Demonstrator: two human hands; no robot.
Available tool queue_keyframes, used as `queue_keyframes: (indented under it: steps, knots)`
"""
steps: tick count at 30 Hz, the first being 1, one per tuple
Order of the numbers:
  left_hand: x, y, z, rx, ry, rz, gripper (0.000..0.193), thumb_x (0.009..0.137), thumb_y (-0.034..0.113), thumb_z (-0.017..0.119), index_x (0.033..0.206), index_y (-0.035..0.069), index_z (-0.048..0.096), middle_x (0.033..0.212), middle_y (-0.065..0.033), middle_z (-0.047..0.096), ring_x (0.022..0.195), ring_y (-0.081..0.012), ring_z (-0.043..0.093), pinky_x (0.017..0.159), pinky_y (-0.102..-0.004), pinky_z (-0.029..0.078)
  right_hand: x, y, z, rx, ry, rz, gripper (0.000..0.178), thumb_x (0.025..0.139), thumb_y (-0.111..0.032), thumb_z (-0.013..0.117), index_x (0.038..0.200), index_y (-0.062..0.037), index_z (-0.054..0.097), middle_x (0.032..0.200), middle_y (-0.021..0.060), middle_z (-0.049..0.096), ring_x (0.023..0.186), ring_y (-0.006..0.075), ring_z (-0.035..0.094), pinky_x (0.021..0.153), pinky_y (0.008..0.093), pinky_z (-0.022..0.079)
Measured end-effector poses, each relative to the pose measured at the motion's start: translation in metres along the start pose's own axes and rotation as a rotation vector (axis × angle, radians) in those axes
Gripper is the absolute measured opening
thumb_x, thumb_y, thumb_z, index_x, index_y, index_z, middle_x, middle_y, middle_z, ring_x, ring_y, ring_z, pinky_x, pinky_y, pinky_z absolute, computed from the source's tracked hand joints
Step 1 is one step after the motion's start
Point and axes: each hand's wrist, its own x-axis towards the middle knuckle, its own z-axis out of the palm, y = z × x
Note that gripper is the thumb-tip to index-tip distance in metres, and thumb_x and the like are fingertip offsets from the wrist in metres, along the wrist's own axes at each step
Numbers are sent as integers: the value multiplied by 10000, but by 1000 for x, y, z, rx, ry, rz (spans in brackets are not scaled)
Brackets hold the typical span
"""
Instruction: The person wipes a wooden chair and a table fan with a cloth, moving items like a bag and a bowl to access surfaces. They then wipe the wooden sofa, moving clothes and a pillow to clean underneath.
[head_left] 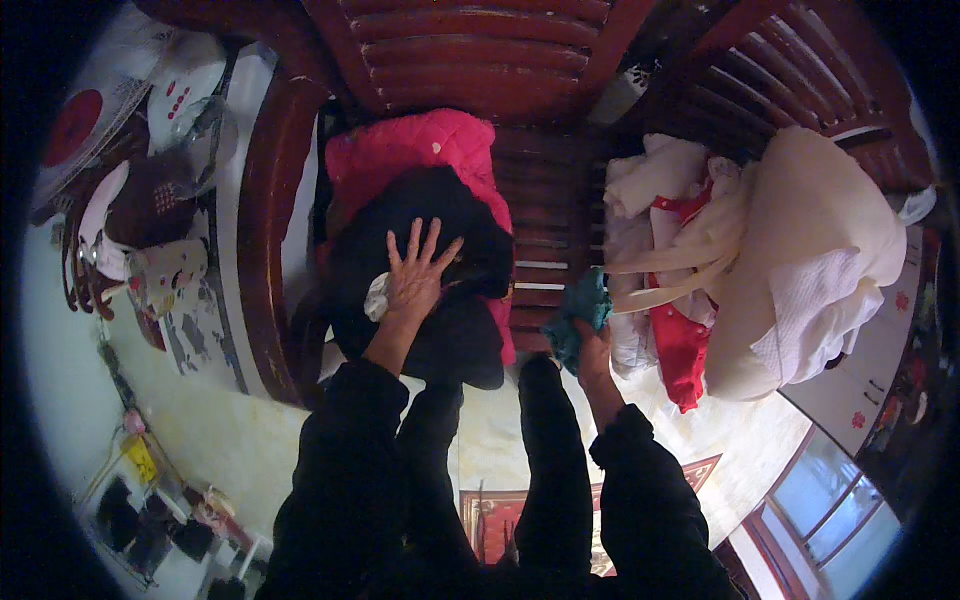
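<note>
My left hand (pixel 415 280) lies flat with its fingers spread on a black folded garment (pixel 445 225). That garment rests on a bright pink quilted piece (pixel 420 145) on the left part of a dark red wooden bench. A small whitish item (pixel 377 297) shows beside my left wrist, its kind unclear. My right hand (pixel 594 350) is closed around a bunched teal cloth (pixel 585 308), just in front of the bench slats. Part of the cloth hangs out past my fingers, and the fingertips are partly hidden by it.
On the bench's right part sit a large cream bundle (pixel 815 230) with straps, a white waffle-textured cloth (pixel 805 305), a red garment (pixel 680 345) and white folded fabric (pixel 655 175). The wooden armrest (pixel 275 220) borders the left. A white cabinet (pixel 860 350) stands at right.
</note>
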Motion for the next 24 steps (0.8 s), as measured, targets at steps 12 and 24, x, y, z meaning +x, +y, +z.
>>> queue_keyframes:
  steps: [12,24]
  knots:
    - [-18,-27,59,44,287,37,723,743,503,696,1417,375,469,1533,-105,336,1432,-361,270,1093,-694,197,211,-54,106,-867,147,-930,636,895,-265,629,1450,-74,383,1455,230,412,1331,422,388,1094,512,301]
    - [3,-39,67,-6,563,120,680,760,591,646,1362,286,563,1516,-131,387,1412,-381,316,1116,-654,161,265,6,106,-1359,-540,-1303,606,894,-388,575,1453,-213,421,1541,134,350,1431,372,285,1128,583,228]
